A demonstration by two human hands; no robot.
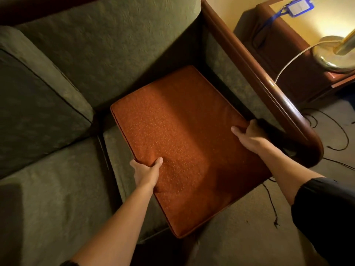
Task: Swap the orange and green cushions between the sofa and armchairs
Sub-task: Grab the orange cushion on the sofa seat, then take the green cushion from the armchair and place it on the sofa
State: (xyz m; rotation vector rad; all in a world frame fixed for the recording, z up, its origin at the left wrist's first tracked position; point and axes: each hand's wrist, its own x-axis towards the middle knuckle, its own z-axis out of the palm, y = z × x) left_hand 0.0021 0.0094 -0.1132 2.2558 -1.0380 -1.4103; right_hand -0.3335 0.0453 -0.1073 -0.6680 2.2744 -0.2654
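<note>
Item: orange cushion (184, 143), over the green sofa (57, 77) end seat.
Left hand (147, 174): clamped on its left edge.
Right hand (251, 136): clamped on its right edge.
Hazard: wooden armrest (269, 96) beside my right fingers may snag the corner or pinch knuckles.

brass lamp base (335, 54) on wooden side table (284, 52), blue lanyard badge (299, 5), black cables (330, 131) on carpet (240, 223)

My one camera sits on my head, looking steeply down and forward over my forearms, close above the end seat of the green sofa (63, 73). Its wide lens bends the wooden armrest (255, 73) at right and takes in the side table (284, 60) and carpet (240, 227) beyond.
</note>
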